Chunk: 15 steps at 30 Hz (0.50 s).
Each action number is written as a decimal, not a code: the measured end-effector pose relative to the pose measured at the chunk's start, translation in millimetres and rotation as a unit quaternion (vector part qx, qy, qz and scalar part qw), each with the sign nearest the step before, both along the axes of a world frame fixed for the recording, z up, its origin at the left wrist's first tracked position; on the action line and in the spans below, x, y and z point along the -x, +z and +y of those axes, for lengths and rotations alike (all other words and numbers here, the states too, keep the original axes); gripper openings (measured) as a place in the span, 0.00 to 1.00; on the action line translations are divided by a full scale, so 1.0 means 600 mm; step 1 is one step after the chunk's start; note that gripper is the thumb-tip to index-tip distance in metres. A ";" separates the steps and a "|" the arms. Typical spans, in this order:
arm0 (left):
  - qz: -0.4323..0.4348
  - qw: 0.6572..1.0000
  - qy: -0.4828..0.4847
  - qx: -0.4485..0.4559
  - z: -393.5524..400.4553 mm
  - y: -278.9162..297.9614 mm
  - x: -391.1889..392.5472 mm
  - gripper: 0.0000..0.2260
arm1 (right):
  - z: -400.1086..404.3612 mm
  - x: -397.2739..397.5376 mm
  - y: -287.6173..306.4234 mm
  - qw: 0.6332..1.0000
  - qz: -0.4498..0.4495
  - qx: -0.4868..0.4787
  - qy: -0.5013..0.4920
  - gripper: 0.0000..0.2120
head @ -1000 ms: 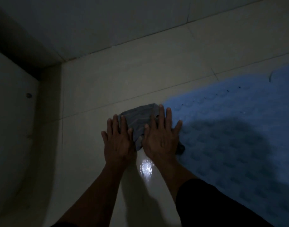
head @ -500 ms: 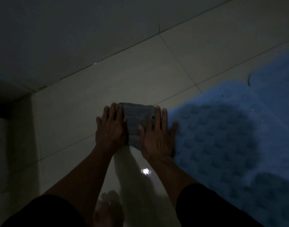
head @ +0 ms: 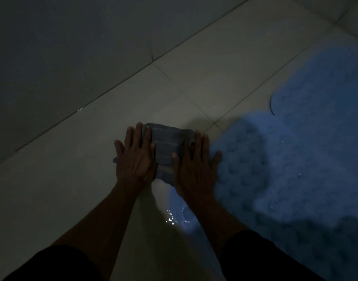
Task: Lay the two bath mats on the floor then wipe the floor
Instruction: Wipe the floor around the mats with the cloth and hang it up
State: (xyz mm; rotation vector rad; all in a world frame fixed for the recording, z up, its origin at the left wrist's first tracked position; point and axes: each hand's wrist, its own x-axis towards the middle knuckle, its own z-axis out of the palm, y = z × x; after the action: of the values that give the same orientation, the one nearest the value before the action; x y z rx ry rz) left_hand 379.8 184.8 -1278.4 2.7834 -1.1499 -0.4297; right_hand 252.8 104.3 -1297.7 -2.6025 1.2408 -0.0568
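My left hand [head: 135, 159] and right hand [head: 194, 167] press flat, fingers spread, on a folded grey cloth [head: 170, 145] on the tiled floor [head: 72, 169], seemingly touching the blue bath mat [head: 295, 159].

no readable text, labels or signs

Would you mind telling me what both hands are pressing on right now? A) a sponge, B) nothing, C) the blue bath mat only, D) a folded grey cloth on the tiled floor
D: the left hand and right hand lie flat on the folded grey cloth beside the blue bath mat.
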 end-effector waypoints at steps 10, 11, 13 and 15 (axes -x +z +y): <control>0.010 0.996 -0.088 0.015 -0.098 -0.015 -0.019 0.24 | -0.075 0.013 0.013 0.995 -0.001 -0.048 -0.083 0.31; 0.009 0.995 -0.095 0.009 -0.103 -0.015 -0.019 0.25 | -0.079 0.011 0.018 0.994 0.000 -0.057 -0.088 0.31; 0.000 0.994 -0.108 0.004 -0.113 -0.016 -0.019 0.27 | -0.088 0.007 0.025 0.991 0.002 -0.091 -0.101 0.30; 0.007 0.994 -0.110 0.007 -0.122 -0.014 -0.020 0.27 | -0.093 0.002 0.031 0.987 0.012 -0.110 -0.117 0.30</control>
State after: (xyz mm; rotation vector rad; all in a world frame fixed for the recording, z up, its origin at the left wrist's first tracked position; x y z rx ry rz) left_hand 391.9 111.8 -1286.6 2.6473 -1.4566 -0.4565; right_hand 251.6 48.4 -1278.9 -2.2690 1.4658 0.0642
